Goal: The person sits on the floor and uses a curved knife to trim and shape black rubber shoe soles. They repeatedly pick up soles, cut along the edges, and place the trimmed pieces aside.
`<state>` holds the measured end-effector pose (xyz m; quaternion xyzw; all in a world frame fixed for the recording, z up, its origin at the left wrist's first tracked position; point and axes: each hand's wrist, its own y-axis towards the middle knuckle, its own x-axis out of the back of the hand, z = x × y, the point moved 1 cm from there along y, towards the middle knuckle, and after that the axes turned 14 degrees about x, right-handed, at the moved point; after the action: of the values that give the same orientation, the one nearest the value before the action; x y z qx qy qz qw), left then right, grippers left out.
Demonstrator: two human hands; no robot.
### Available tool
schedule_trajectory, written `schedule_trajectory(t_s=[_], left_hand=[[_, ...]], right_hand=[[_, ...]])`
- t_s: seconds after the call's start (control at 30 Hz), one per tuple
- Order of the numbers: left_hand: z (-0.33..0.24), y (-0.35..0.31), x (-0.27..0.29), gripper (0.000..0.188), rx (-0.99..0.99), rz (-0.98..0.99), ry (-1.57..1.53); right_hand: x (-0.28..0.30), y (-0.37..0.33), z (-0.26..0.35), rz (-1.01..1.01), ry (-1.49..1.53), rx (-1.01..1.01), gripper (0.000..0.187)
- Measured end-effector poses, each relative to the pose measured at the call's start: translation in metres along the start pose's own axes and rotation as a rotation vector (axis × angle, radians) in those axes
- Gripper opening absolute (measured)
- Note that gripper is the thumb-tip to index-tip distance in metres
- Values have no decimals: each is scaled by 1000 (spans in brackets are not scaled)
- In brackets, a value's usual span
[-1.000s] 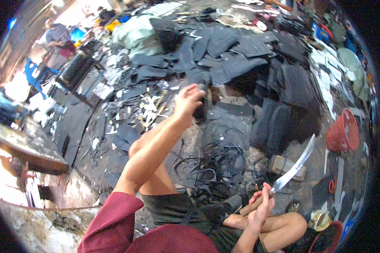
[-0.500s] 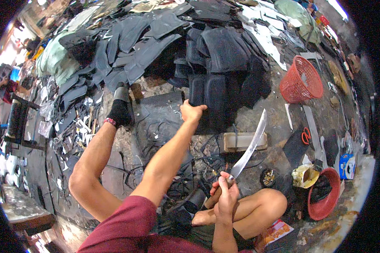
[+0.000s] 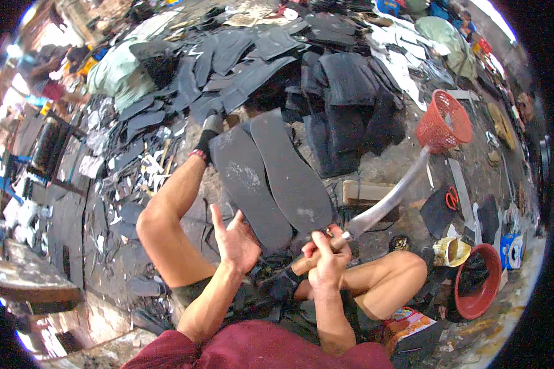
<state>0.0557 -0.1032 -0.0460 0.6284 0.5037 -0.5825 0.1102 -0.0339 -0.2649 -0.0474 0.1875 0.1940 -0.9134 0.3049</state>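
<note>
Beside 2 dark sole-shaped sheets (image 3: 245, 184), with left grip (image 3: 237, 246) spread apart and right grip (image 3: 328, 264) clamped on knife handle (image 3: 304, 265), angle curved blade (image 3: 390, 200) clear of right knee (image 3: 409, 270).

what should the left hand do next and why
Probably take a firm hold of the near end of the grey two-lobed panel: the left hand is open beside that end, thumb raised, while the right hand is occupied, gripping the curved knife by its handle.

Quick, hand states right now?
Left hand: open, thumb spread, beside the dark sole-shaped pieces; contact unclear.
Right hand: closed around the wooden handle of the curved knife.
</note>
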Motion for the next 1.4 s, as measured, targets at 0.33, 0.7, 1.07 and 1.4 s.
schedule_trajectory(t_s=[0.33, 0.7, 1.07, 1.4], left_hand=[[-57, -65, -14, 39, -158, -463, 379], [-52, -92, 2, 40, -194, -487, 370], [-50, -92, 15, 39, -246, -498, 461], [-48, -86, 11, 40, -248, -508, 425]], right_hand=[[70, -84, 37, 812, -785, 345, 38], [73, -114, 23, 978, -1145, 608, 34], [5, -85, -39, 1075, -974, 611, 26], [-27, -66, -180, 1138, -1104, 1064, 56]])
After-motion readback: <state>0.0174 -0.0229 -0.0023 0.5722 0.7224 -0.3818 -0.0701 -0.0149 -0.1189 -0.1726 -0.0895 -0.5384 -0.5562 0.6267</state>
